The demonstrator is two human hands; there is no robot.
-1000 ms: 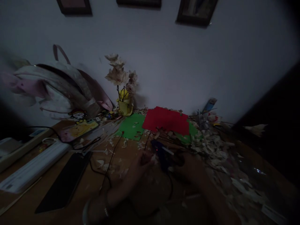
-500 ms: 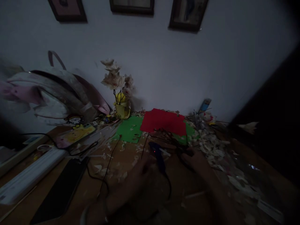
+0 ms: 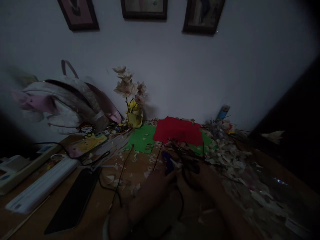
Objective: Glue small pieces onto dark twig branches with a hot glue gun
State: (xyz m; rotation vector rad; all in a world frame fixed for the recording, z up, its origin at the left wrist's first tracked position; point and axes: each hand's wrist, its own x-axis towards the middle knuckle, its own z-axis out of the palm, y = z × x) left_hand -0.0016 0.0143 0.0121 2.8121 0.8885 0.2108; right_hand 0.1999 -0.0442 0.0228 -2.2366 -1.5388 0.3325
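Glue gun (image 3: pixel 168 162), on the desk (image 3: pixel 135 166) below the red card (image 3: pixel 177 130), now lies half hidden by the curled left hand (image 3: pixel 157 186), moved closer; the curled right hand (image 3: pixel 201 176) has neared dark wire stems (image 3: pixel 187 158). Any pinch is too dim to tell.

Left hand (image 3: pixel 155 186) and right hand (image 3: pixel 202 176) over the bench (image 3: pixel 130 176), a hot glue gun (image 3: pixel 167 162) between them.
Around the hands: at 12, one paper sheet (image 3: pixel 177 130) overlaps another (image 3: pixel 141 138); at 11, a holder of paper flowers (image 3: pixel 133 115) stands against the wall (image 3: pixel 250 73), under three picture frames (image 3: pixel 143 10); at 10, a backpack (image 3: pixel 67 103) leans beside it; at 2, paper scraps (image 3: pixel 225 153) heap up; at 9, a phone (image 3: pixel 75 200) lies right of a long flat strip (image 3: pixel 41 185), a power strip (image 3: pixel 17 170) beyond.
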